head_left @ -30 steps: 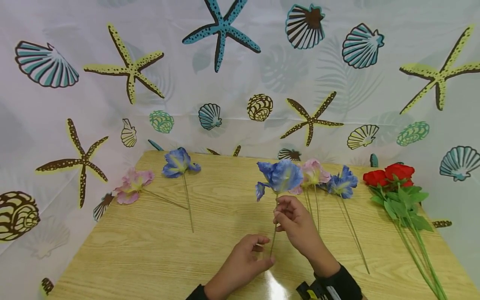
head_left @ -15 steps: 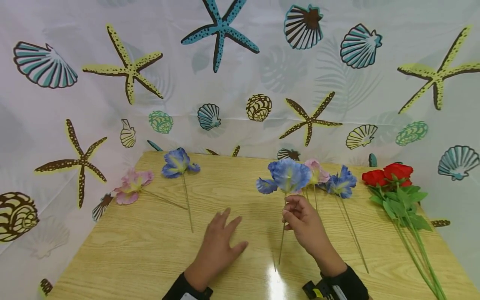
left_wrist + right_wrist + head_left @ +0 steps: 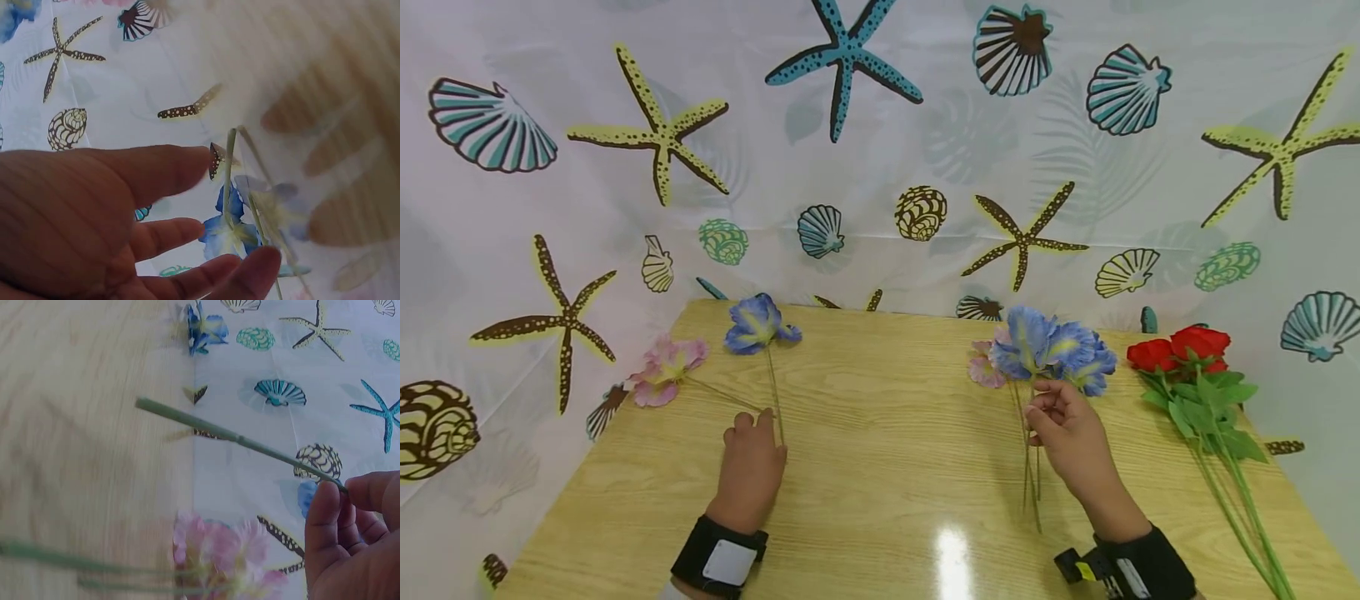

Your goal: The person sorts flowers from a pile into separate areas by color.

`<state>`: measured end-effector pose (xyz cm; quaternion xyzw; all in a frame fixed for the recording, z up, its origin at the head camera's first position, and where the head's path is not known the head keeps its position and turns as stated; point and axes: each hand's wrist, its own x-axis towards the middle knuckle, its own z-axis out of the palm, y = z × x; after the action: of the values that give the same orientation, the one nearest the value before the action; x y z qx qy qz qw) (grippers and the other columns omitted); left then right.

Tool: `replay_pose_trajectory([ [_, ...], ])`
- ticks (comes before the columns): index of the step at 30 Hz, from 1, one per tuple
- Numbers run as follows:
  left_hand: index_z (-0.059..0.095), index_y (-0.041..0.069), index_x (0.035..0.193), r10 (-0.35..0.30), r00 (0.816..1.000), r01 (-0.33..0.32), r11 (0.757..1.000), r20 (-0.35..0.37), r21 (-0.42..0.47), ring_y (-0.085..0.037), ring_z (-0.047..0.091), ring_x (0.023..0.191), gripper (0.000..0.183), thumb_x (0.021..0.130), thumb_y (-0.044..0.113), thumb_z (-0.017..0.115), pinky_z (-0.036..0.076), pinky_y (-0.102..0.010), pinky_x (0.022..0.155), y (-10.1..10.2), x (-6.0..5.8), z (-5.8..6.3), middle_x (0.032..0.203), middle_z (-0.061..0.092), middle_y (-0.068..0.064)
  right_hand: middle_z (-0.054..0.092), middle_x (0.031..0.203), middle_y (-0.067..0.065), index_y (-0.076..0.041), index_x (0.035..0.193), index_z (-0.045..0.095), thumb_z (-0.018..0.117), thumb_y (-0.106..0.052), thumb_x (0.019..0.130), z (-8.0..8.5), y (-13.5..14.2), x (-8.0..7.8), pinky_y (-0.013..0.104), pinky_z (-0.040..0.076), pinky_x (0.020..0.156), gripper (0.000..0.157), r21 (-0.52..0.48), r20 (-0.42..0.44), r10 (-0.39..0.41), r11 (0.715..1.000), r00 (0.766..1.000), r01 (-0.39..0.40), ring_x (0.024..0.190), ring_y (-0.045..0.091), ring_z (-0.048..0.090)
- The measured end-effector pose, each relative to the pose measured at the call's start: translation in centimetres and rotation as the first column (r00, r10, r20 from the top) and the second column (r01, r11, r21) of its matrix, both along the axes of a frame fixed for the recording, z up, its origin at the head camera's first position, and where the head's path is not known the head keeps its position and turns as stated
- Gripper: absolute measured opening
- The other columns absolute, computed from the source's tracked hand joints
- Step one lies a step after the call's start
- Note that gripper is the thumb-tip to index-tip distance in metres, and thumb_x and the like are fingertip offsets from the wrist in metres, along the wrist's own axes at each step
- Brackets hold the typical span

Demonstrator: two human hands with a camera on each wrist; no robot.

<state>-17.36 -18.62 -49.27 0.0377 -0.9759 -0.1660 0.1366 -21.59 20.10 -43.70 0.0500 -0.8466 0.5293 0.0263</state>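
Note:
My right hand (image 3: 1075,433) pinches the thin stem of a blue artificial flower (image 3: 1028,340) between thumb and fingers at right of centre. In the right wrist view its green stem (image 3: 206,428) sticks out of the pinch. Behind the held bloom, another blue flower (image 3: 1093,371) and pink flowers (image 3: 985,369) are partly covered. My left hand (image 3: 748,467) is palm down at the stem of the left blue flower (image 3: 756,325). In the left wrist view, thumb and fingers stand apart around that stem (image 3: 229,169), without gripping it. A pink flower (image 3: 666,371) lies left of it.
Red roses (image 3: 1198,343) with green leaves and long stems lie along the right side of the wooden table (image 3: 880,467). A white curtain (image 3: 880,167) printed with starfish and shells hangs behind the table's back edge and along both sides.
My right hand has carried the blue flower rightward to the other flowers. My left hand has left that flower's lower stem and moved left to the other blue flower's stem.

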Motion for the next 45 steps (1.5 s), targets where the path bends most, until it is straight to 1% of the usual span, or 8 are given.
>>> replay_pose_trajectory([
  [10,0.058,-0.011,0.098,-0.007,1.0,0.007,1.0,0.022,-0.003,-0.041,0.056,0.07,0.021,0.08,-0.002,0.063,0.05,-0.051,0.061,-1.1,-0.6,-0.4,0.085,0.053,-0.027,0.049,0.103,0.011,-0.001,0.137,0.039,0.044,-0.022,0.1,-0.1,6.0,-2.3,0.029,0.055,0.06,0.043,0.203,-0.053,-0.159,0.965,0.986,0.167,0.079,0.017,0.057],
  [17,0.059,-0.013,0.109,0.006,0.989,-0.01,0.999,0.149,0.031,-0.046,0.054,0.084,0.042,0.085,0.022,0.067,0.049,-0.055,0.071,0.6,-1.3,-0.2,0.098,0.055,-0.029,0.055,0.102,0.022,0.005,0.131,0.045,0.046,-0.016,0.098,-0.8,9.2,-3.8,0.03,0.047,0.051,0.039,0.396,-0.109,-0.197,0.89,0.974,0.225,0.079,0.031,0.059],
  [20,0.061,-0.013,0.102,0.009,0.992,-0.01,1.0,0.123,0.006,-0.043,0.055,0.079,0.035,0.083,0.016,0.068,0.051,-0.053,0.066,1.3,-1.3,-0.4,0.094,0.054,-0.028,0.059,0.098,0.026,0.007,0.125,0.048,0.047,-0.011,0.096,-1.1,9.9,-4.6,0.03,0.04,0.047,0.034,0.504,-0.161,-0.154,0.837,0.975,0.215,0.065,0.027,0.058],
  [24,0.06,-0.011,0.083,0.017,1.0,-0.017,1.0,0.004,-0.016,-0.039,0.056,0.064,0.009,0.084,-0.002,0.059,0.051,-0.049,0.054,1.8,-1.1,-0.4,0.08,0.052,-0.024,0.061,0.09,0.027,0.01,0.12,0.051,0.047,-0.005,0.092,-2.0,10.5,-5.4,0.03,0.036,0.044,0.032,0.591,-0.159,-0.099,0.788,0.982,0.175,0.05,0.018,0.049],
  [31,0.057,-0.011,0.081,0.002,0.997,-0.004,1.0,-0.075,-0.017,-0.036,0.055,0.055,0.006,0.08,-0.01,0.052,0.05,-0.047,0.049,1.4,-1.0,-0.2,0.077,0.051,-0.025,0.061,0.1,0.029,0.011,0.123,0.049,0.049,-0.013,0.092,-3.0,11.3,-5.9,0.034,0.044,0.052,0.039,0.593,-0.013,-0.118,0.799,0.993,0.103,0.065,0.025,0.058],
  [39,0.056,-0.011,0.082,-0.01,0.996,0.013,0.999,-0.088,0.036,-0.037,0.054,0.056,0.006,0.081,-0.011,0.05,0.049,-0.049,0.05,0.4,-1.6,-0.5,0.074,0.051,-0.025,0.058,0.107,0.03,0.01,0.124,0.05,0.052,-0.024,0.093,-2.4,11.1,-5.3,0.042,0.048,0.061,0.046,0.563,-0.06,-0.154,0.811,0.986,0.16,0.082,0.036,0.058],
  [42,0.057,-0.01,0.085,-0.029,0.999,0.032,0.997,-0.044,0.069,-0.038,0.055,0.062,0.009,0.08,-0.01,0.05,0.049,-0.051,0.053,-0.1,-1.8,-0.4,0.075,0.052,-0.025,0.058,0.107,0.031,0.01,0.121,0.053,0.052,-0.024,0.094,-2.3,11.3,-5.0,0.045,0.048,0.061,0.044,0.553,-0.108,-0.163,0.81,0.981,0.196,0.083,0.038,0.058],
  [45,0.06,-0.011,0.097,-0.055,0.996,0.045,0.987,0.065,0.157,-0.037,0.057,0.072,0.022,0.076,-0.008,0.051,0.05,-0.05,0.06,-0.8,-2.0,-0.2,0.082,0.059,-0.025,0.058,0.107,0.031,0.011,0.12,0.055,0.051,-0.025,0.096,-2.3,11.9,-4.5,0.047,0.048,0.062,0.043,0.539,-0.163,-0.163,0.811,0.973,0.226,0.084,0.039,0.057],
])
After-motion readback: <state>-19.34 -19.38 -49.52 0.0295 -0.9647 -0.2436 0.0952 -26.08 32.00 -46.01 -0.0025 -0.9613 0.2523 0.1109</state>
